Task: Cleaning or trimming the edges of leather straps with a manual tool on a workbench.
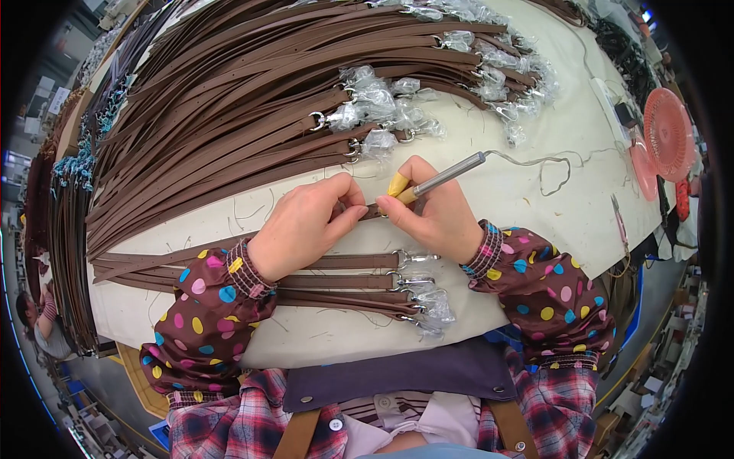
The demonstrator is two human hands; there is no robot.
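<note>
My left hand (302,226) is closed around a narrow brown strap (372,213), thumb and forefinger pinching it near its end. The strap's length runs out to the left under my wrist. In my right hand (440,222) is a pen-shaped tool with a grey handle and a cord (453,173), like a soldering iron, tilted with its handle up to the right. Yellow covers (397,184) wrap some right fingertips, which meet the strap's end. The tool's tip is hidden by the fingers. Several brown straps (344,262) with metal clasps in clear plastic lie below my hands.
A big pile of brown straps (229,115) covers the table's far left, its plastic-wrapped hardware (371,99) toward the middle. The tool's grey cord (554,161) loops across the cream tabletop (550,222). At right are tweezers (619,218) and a pink fan (669,134).
</note>
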